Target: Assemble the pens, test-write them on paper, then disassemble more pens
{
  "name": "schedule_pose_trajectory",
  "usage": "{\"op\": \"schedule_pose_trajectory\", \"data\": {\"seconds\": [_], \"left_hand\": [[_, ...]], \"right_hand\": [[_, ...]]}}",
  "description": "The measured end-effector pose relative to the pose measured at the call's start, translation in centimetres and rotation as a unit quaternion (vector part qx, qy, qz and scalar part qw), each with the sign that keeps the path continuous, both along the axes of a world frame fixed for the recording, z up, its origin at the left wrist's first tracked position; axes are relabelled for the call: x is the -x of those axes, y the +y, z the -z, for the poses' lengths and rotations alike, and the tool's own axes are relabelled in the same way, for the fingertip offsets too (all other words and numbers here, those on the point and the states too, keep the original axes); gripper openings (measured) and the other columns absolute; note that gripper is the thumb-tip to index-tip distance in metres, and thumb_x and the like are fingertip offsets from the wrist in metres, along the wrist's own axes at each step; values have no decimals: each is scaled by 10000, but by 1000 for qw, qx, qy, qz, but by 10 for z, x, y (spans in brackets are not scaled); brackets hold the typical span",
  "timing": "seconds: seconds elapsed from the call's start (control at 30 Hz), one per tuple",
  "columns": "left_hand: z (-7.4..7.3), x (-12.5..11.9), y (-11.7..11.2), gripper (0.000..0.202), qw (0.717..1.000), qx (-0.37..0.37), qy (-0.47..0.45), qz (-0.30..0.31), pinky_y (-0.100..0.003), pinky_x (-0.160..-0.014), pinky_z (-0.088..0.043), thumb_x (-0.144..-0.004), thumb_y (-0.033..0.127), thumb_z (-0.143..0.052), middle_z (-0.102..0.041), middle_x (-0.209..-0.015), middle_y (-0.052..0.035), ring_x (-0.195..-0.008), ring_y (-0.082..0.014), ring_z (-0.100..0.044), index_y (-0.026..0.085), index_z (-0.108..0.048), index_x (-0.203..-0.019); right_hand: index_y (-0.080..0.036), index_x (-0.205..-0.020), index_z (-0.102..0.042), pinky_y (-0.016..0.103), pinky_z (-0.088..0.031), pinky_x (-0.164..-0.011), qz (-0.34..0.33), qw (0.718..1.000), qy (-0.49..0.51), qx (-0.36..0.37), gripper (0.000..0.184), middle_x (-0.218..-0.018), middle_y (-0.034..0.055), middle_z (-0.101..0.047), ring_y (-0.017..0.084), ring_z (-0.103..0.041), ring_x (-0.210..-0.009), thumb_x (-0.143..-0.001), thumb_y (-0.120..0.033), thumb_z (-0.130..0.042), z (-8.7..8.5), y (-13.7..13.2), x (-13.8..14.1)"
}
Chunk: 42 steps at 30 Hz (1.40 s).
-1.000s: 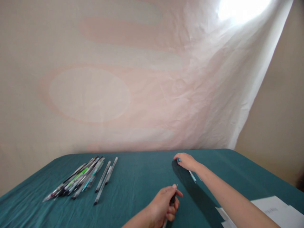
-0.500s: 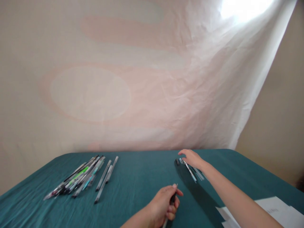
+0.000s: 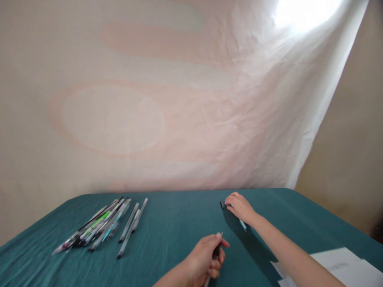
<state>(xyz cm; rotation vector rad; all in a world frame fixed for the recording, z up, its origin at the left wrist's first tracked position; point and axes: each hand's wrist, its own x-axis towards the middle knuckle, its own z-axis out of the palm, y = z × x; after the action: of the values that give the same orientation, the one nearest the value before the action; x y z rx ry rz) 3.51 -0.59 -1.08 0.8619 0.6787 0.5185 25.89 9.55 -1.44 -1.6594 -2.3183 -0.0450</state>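
Note:
My left hand (image 3: pixel 203 257), low in the middle of the head view, is closed around a pen (image 3: pixel 216 252) with a dark grip. The pen's thin tip pokes up past the thumb. Farther back on the right, my right hand (image 3: pixel 241 207) is down over a few pens, its fingers curled. What lies between those fingers is mostly hidden. A small black piece, perhaps a pen cap (image 3: pixel 222 205), lies just left of the fingertips. From under the palm sticks out the end of a light pen (image 3: pixel 243 226).
On the left lies a heap of pens (image 3: pixel 103 227), several of them with black ends. Beside it are a few separate pens (image 3: pixel 128 238). White papers (image 3: pixel 344 263) rest at the front right of the green cloth (image 3: pixel 176 223). A pale sheet (image 3: pixel 185 119) hangs behind the table.
My right hand has lowered onto the pens at the right, and its fingers, stretched out before, are now curled. My left hand keeps its hold on the pen, nearly still.

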Motion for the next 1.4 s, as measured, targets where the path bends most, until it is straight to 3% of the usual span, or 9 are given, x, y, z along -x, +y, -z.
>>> {"op": "schedule_pose_trajectory", "data": {"seconds": [0.23,0.77,0.97,1.13,1.4], "left_hand": [[-3,-1,0,404,1000,3,9,1,-196,-413,-35,-736,556,-447,-412,-535,56,-365,-8,-194,166,-477,-837],[-2,0,1,397,1000,4,11,2,-197,-415,-41,-730,545,-462,-417,-541,55,-367,-9,-197,165,-482,-842],[-5,0,0,421,1000,4,16,0,-196,-416,-45,-720,570,-458,-415,-535,57,-367,-9,-196,167,-481,-836],[-4,0,0,393,1000,5,10,-1,-193,-413,-45,-729,542,-465,-417,-541,55,-371,-10,-201,166,-481,-840],[-2,1,2,289,1000,23,-16,-11,-179,-399,-40,-773,439,-454,-425,-541,45,-368,-10,-204,160,-477,-844]], "right_hand": [[-254,-889,-678,351,-317,-889,-25,1000,-6,5,225,-1034,10,-642,216,-421,-1071,-759,-207,-501,5,1,-3],[-256,-900,-658,344,-326,-887,-41,999,7,-8,215,-1040,3,-631,207,-430,-1068,-758,-189,-512,1,-8,-7],[-214,-1005,-565,319,-356,-830,39,998,42,-39,277,-1034,70,-570,210,-480,-977,-730,-244,-551,5,-19,-10],[-198,-867,-539,258,-394,-657,121,990,71,-33,182,-816,43,-568,172,-536,-739,-712,-291,-561,19,-27,-16],[-215,-745,-554,248,-397,-624,135,986,95,-12,87,-796,29,-577,163,-552,-698,-703,-291,-567,28,-37,-17]]}}
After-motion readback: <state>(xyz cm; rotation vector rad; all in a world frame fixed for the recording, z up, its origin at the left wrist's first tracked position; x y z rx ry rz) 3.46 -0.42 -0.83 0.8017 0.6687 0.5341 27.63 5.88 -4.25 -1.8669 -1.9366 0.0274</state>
